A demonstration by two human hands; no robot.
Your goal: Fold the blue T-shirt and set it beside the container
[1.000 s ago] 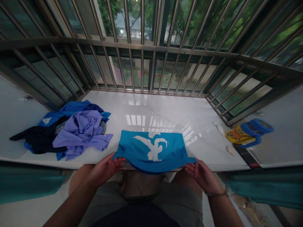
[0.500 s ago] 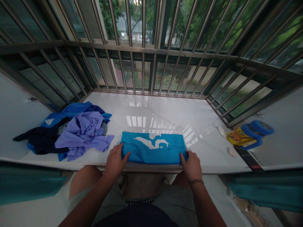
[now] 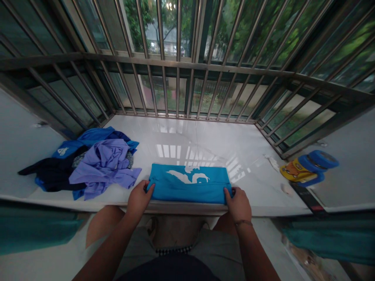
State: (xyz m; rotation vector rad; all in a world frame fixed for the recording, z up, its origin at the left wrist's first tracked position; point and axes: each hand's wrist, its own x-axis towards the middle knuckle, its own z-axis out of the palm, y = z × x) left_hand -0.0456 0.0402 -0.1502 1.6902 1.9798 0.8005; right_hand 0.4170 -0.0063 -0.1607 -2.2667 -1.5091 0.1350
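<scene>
A blue garment [image 3: 190,193] with a white printed figure lies folded into a flat rectangle at the front edge of the white sill. At its left end my left hand [image 3: 140,198] pinches the edge between thumb and fingers. My right hand [image 3: 238,201], with a thin band at the wrist, grips the opposite end in the same way, thumb on top. The fingertips under the cloth are partly hidden. To the left of my left hand lies a crumpled lilac garment [image 3: 104,164], on top of dark and blue clothes [image 3: 55,171].
The glossy white sill [image 3: 187,132] runs back to a window with metal bars [image 3: 178,78]. On the right stands a yellow jar with blue parts [image 3: 299,169], near a dark strip [image 3: 309,199]. Teal curtains [image 3: 38,226] hang at both sides.
My left thumb has drawn back toward the garment's left edge, and the fingers now pinch it there. The right hand has shifted very slightly right, still on the garment.
</scene>
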